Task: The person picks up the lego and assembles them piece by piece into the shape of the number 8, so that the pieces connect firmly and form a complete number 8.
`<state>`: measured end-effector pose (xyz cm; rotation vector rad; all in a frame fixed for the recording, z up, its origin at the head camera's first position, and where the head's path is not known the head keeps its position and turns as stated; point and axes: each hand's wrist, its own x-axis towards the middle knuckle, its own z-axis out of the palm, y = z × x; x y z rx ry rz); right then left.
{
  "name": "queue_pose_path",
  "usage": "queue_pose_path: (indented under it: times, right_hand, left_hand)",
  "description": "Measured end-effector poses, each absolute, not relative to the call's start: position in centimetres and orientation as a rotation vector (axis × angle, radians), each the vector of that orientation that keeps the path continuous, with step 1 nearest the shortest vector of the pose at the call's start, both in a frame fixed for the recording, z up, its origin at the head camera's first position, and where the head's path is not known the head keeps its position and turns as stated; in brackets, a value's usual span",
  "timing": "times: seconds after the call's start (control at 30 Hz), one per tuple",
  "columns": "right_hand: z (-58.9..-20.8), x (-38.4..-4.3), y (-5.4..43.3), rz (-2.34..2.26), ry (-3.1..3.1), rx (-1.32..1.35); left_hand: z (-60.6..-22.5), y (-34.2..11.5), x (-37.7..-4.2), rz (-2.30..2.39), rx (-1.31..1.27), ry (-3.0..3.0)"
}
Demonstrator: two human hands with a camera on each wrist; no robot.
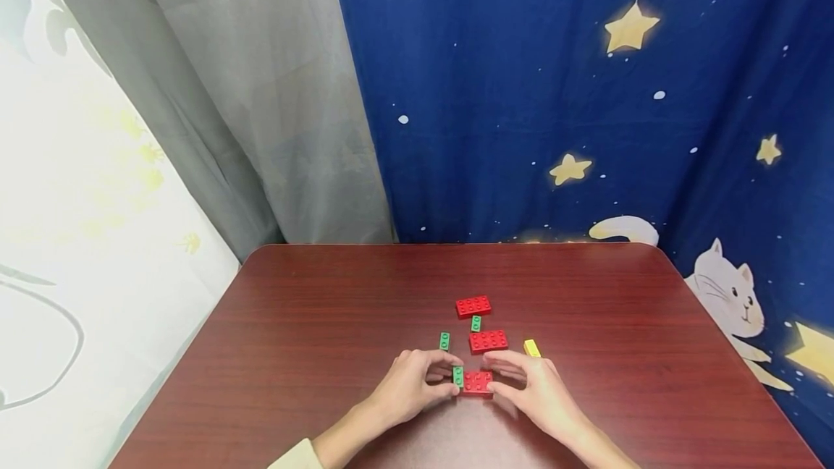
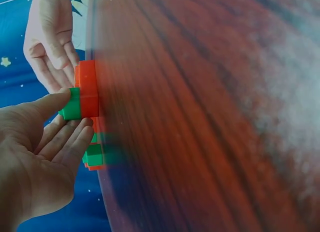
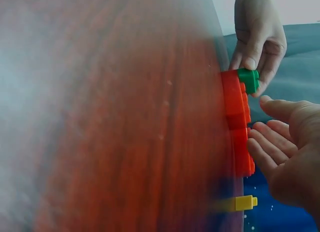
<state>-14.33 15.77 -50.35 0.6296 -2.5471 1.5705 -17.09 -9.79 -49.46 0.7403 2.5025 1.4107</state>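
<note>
A small green two-stud toy brick (image 1: 458, 376) sits on the left end of a red toy brick (image 1: 478, 383) that lies on the table. My left hand (image 1: 413, 384) pinches the green brick between thumb and fingers; in the left wrist view the thumb overlaps the green brick's upper edge (image 2: 72, 104). At the red brick's right end is my right hand (image 1: 537, 389), thumb tip right beside it and fingers spread apart. The right wrist view shows no brick between the right hand's fingers (image 3: 272, 144) and thumb.
Behind the hands lie two more red bricks (image 1: 488, 341) and two small green bricks (image 1: 444, 341), one of them between the red ones. A yellow brick (image 1: 531, 348) lies beyond the right hand. The brown table (image 1: 313, 324) ends at grey and blue curtains.
</note>
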Motion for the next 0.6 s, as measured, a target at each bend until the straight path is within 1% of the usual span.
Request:
queue_pose_path:
  times: [0.17,0.4,0.6]
  right_hand:
    - [-49.8,-14.7,16.3,1.541,-2.474,0.567]
    - [-49.5,-15.4,17.7,1.261,-2.433,0.453]
    - [-50.0,-16.0,19.0,1.327,-2.436,0.412]
  left_hand:
    - [-49.5,-9.8,-17.1,1.416,0.734,2.498]
    - [-49.4,-9.8,-17.1,1.411,0.736,2.505]
    - [-49.4,-9.9,-17.1,1.416,0.733,2.502]
